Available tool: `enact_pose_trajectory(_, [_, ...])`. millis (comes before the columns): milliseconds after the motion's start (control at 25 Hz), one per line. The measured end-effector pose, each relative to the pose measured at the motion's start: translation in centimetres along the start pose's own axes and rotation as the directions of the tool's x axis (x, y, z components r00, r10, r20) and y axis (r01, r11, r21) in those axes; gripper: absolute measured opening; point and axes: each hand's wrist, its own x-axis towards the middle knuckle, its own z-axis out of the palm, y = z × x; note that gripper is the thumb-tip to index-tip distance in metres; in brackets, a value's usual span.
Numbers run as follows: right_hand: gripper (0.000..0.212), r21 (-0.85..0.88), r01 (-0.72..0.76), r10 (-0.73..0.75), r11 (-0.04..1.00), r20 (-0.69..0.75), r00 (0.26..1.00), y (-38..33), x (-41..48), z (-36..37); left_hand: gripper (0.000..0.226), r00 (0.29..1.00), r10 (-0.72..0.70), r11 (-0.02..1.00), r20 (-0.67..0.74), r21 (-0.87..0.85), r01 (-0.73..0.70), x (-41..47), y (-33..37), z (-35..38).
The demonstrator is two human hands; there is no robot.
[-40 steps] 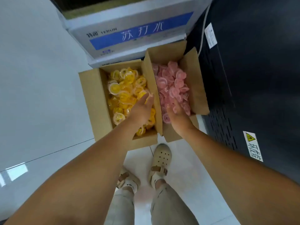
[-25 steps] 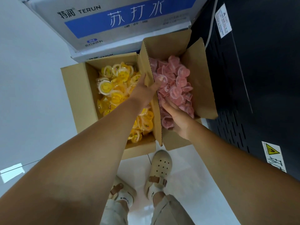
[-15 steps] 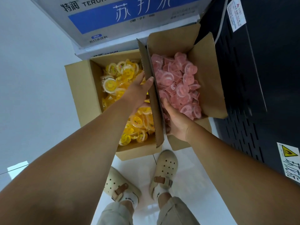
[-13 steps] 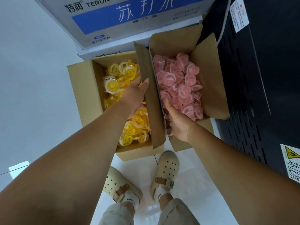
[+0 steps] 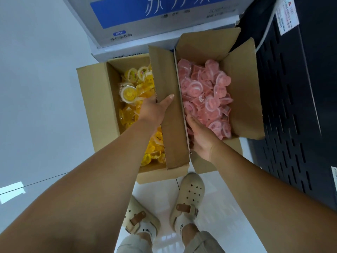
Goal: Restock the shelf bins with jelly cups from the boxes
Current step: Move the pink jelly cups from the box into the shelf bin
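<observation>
The pink jelly cups (image 5: 206, 95) lay heaped in the right cardboard box (image 5: 245, 92), and the yellow jelly cups (image 5: 134, 92) filled the left cardboard box (image 5: 94, 99) just beside it, both boxes standing open on the pale floor (image 5: 36, 97). The right box's long flap (image 5: 164, 70) leaned out over the yellow cups. The left hand (image 5: 155, 110) gripped this flap at its left edge, thumb lying on top and the fingers tucked under it out of sight. The right hand (image 5: 200, 137) reached into the near left corner of the right box, fingers fairly straight and touching the pink cups, with no cup seen in its grasp. Beyond the boxes lay a white carton (image 5: 164, 36) with a blue panel. A black perforated cabinet (image 5: 291, 110) stood to the right. Two beige clogs (image 5: 189, 196) showed on the near floor.
</observation>
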Motion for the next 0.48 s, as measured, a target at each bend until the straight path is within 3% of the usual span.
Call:
enact_pose_trajectory(360, [0.038, -0.019, -0.079, 0.079, 0.997, -0.001, 0.997, 1.7, -0.5, 5.5, 0.011, 1.0, 0.017, 0.998, -0.009, -0.054, -0.018, -0.9, -2.6, -6.3])
enact_pose_trajectory(480, [0.046, -0.039, -0.112, 0.113, 0.993, 0.015, 0.993, 2.5, -1.0, 9.2, 0.011, 0.998, 0.049, 0.999, -0.038, -0.015, -0.05, -0.9, -3.8, -9.9])
